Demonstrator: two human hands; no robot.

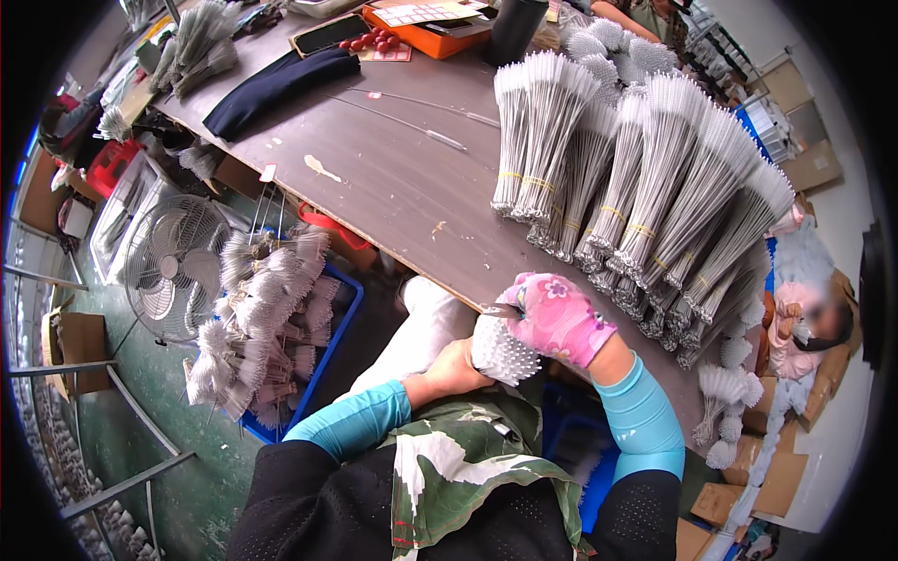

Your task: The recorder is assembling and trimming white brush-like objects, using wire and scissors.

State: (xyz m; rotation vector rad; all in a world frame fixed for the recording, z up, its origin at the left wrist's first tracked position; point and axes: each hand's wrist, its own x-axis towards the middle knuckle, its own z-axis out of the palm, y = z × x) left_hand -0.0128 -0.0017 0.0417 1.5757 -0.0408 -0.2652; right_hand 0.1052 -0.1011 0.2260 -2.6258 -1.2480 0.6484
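Note:
At the near edge of the table, my bare left hand [456, 367] is closed around a bundle of small wire brushes [505, 352]. The bundle's white bristle tips face up toward me. My right hand [558, 321], in a pink flowered glove, is curled at the far side of the same bundle. A small dark grey piece shows at its fingertips, too small to name. Several tied bundles of straight wire brushes [645, 178] lean in rows on the table to the right, white bristles at the far end, yellow bands round their stems.
Two loose long brushes [412, 123] and a folded dark cloth [281, 92] lie on the brown table [374, 178]. An orange box [426, 37] and a black cup [516, 30] stand behind. Left are a blue crate [348, 297] of brushes and a floor fan [173, 268]. Someone sits far right.

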